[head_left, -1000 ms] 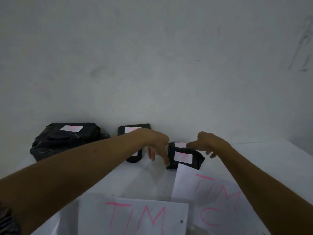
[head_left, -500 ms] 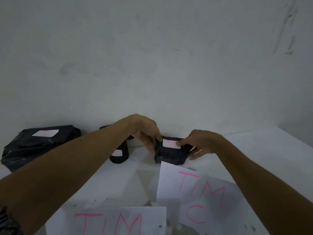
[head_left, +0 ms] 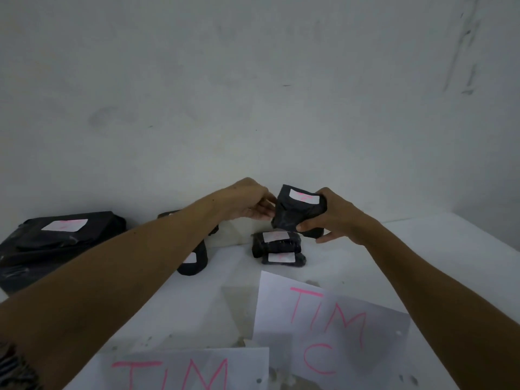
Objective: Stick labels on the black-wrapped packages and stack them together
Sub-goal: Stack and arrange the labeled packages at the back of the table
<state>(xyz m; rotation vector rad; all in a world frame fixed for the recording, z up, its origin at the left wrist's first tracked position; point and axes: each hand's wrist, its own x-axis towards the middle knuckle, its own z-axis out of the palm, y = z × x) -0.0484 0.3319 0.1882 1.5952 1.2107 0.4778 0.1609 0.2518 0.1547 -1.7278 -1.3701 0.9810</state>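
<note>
A small black-wrapped package (head_left: 295, 213) with a white label on top is in the air above the table, held between both hands. My right hand (head_left: 336, 218) grips its right side with the thumb under it. My left hand (head_left: 251, 202) touches its left side with the fingertips. Directly below lie two more small labelled black packages, one (head_left: 277, 243) stacked on the other (head_left: 284, 258). A narrow labelled black package (head_left: 194, 258) lies left of them, partly hidden by my left forearm. A large labelled black package (head_left: 60, 243) rests at the far left by the wall.
Two white paper sheets with pink lettering lie on the white table, one (head_left: 332, 327) at centre right and one (head_left: 183, 370) at the bottom edge. A plain wall (head_left: 253, 108) rises just behind the packages. The table's right edge (head_left: 478, 232) runs along the far right.
The top small package has been lifted off the stack by both hands, up and slightly right. Two labelled packages underneath are now uncovered. The view has shifted a little.
</note>
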